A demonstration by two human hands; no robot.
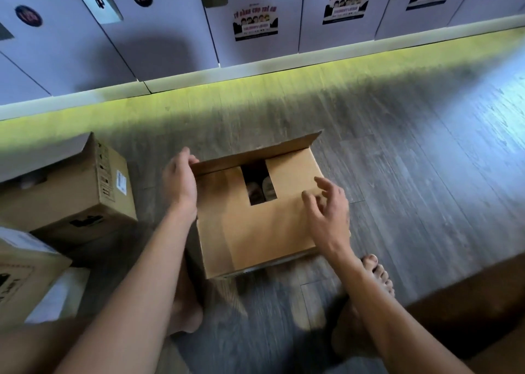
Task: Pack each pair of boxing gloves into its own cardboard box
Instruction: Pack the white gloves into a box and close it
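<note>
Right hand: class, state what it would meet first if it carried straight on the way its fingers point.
The right hand would probably meet the right flap of the box first; depth is unclear.

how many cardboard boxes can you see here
3: the centre box in front of the person, the left box beside it, the corner box cut off at the lower left edge. The brown shape at lower right might be another; cannot tell.

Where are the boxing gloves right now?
In the head view, the gloves sit inside the centre cardboard box, showing through the gap between its flaps, between the left hand and right hand.
</note>
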